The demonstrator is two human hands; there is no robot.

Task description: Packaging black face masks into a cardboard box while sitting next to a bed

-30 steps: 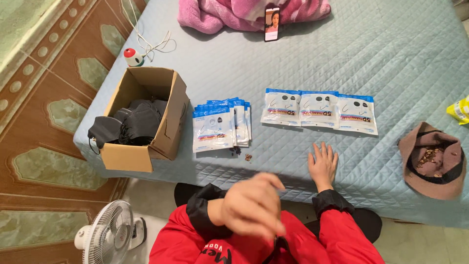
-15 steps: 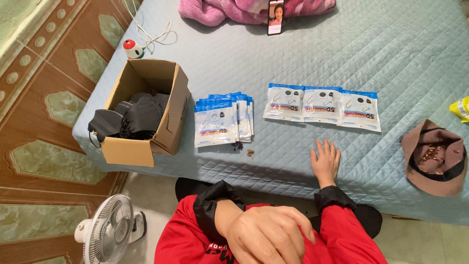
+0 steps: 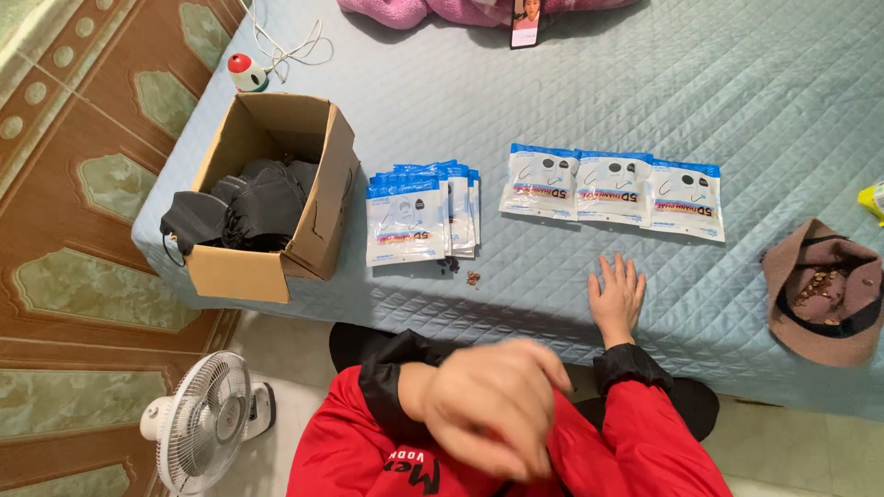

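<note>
My right hand [image 3: 617, 296] lies flat and open on the blue quilted bed cover [image 3: 645, 101], fingers apart, just below a row of three white-and-blue mask packets [image 3: 612, 189]. My left hand [image 3: 497, 405] is raised close to the camera over my red-sleeved lap; it is blurred, its back faces me and the fingers curl down, so I cannot see into the palm. A fanned stack of the same packets [image 3: 419, 219] lies left of the row. An open cardboard box [image 3: 318, 198] at the left holds black face masks [image 3: 249, 207].
A brown cap [image 3: 824, 294] lies at the right edge of the bed, and a yellow item [image 3: 873, 198] pokes in above it. A phone [image 3: 525, 23] and pink blanket [image 3: 414, 9] sit at the back. A small red-and-white device [image 3: 244, 72] trails a cable. A white fan [image 3: 207, 423] stands on the floor.
My left hand has dropped lower and nearer the camera, toward my lap. The view has tilted down slightly. My right hand stays flat on the cover.
</note>
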